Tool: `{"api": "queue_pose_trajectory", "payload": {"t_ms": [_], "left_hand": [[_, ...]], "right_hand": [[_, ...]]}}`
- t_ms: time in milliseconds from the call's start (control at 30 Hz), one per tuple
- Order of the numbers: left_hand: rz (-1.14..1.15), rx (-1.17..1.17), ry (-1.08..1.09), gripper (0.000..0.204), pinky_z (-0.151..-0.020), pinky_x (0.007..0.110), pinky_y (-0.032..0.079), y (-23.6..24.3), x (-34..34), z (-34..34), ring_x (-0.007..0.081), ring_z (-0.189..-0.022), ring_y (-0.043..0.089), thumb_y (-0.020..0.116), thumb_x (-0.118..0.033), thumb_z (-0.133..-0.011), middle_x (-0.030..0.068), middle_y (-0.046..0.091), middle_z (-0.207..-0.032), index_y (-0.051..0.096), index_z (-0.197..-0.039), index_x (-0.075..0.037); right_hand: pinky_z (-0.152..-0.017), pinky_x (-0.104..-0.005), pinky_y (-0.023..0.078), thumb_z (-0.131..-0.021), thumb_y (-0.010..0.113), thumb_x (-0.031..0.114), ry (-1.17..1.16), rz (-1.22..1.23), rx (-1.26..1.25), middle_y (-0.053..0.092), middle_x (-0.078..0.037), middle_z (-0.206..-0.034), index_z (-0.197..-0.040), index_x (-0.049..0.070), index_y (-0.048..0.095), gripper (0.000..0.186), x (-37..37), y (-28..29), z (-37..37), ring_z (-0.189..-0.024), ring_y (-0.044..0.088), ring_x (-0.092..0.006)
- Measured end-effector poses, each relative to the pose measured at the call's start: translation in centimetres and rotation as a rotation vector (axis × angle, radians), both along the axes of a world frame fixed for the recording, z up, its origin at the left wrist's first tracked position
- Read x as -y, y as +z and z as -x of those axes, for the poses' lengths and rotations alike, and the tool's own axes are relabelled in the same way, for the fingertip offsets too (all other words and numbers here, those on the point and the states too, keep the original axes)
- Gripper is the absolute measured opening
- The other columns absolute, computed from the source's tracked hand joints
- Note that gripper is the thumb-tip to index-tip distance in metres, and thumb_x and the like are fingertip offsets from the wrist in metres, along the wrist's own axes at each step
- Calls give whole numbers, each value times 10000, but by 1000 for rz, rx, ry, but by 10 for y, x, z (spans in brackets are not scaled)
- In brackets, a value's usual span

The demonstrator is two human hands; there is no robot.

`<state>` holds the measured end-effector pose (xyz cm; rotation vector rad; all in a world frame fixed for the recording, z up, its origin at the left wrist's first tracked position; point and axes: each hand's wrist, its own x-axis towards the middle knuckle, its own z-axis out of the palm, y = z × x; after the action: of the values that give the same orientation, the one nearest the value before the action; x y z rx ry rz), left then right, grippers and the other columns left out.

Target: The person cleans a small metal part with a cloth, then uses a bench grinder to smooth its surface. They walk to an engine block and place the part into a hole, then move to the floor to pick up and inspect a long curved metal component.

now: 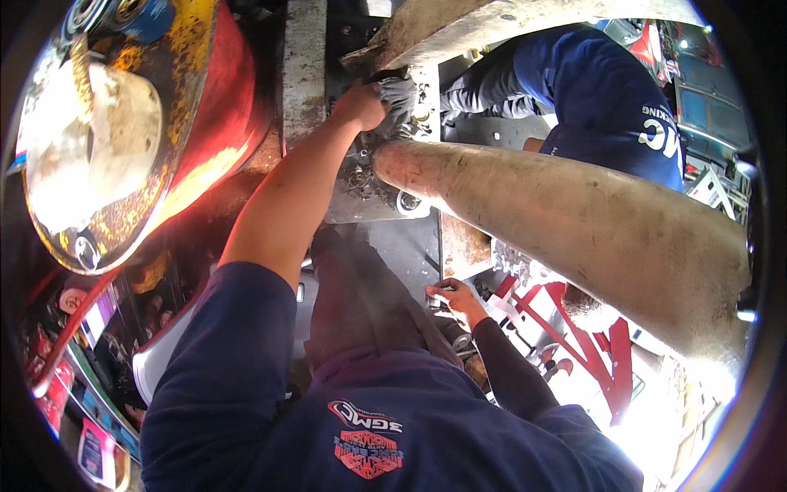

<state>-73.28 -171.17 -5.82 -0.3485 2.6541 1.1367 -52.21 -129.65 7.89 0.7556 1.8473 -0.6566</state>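
My left arm reaches up past a dirty metal frame [304, 74]. At its end, my left hand [361, 107] is closed on a crumpled grey cloth [399, 97], pressed near a greasy metal bracket [361, 184] with a round hole. Lower down and to the right, my right hand [461, 302] has its fingers curled in a pinch beside my legs. What lies between those fingertips is too small to make out. Between the two hands, a long tan tube [557, 193] starts at the bracket and runs off to the right.
A red drum [209, 123] with a rusty yellow rim stands at left. A co-worker in a navy shirt [607, 98] bends behind the tube. Another pale beam [508, 29] crosses the top. Red metal stands [594, 353] are at lower right; a cluttered shelf [102, 394] is at lower left.
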Motion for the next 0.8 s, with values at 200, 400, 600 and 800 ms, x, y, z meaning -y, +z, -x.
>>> {"api": "queue_pose_trajectory", "payload": {"t_ms": [200, 400, 600, 800], "left_hand": [[-160, -281, 177, 391, -975, 539, 552, 2, -6, -26, 456, -1119, 690, 762, -300, -908, 265, 721, -1144, 672, -1185, -40], [-299, -277, 299, 398, -957, 530, 575, 5, -18, -72, 463, -1123, 688, 755, -302, -915, 263, 676, -1218, 659, -1239, -92], [-51, -197, 114, 456, -1023, 527, 568, -23, -23, -15, 482, -1195, 664, 736, -376, -926, 272, 591, -1389, 675, -1299, -121], [-121, -388, 144, 516, -1017, 513, 561, -14, -23, -11, 446, -1187, 679, 778, -304, -915, 263, 712, -1219, 653, -1350, -54]], "right_hand": [[-548, -287, 483, -785, 997, 374, -185, 20, -16, 671, -44, -804, -1027, 15, 718, 516, -32, -5, -10, -626, 585, -105], [-555, -280, 450, -774, 995, 433, 113, -80, 43, 669, -25, -763, -983, 24, 730, 531, -30, -18, -12, -625, 581, -103], [-595, -281, 466, -721, 1001, 528, 101, 55, 0, 667, -10, -787, -986, 59, 749, 594, -4, -24, 2, -651, 575, -107], [-593, -283, 462, -734, 998, 515, -118, 136, -56, 679, -33, -818, -1010, 21, 744, 620, -12, -16, 4, -626, 553, -101]]}}
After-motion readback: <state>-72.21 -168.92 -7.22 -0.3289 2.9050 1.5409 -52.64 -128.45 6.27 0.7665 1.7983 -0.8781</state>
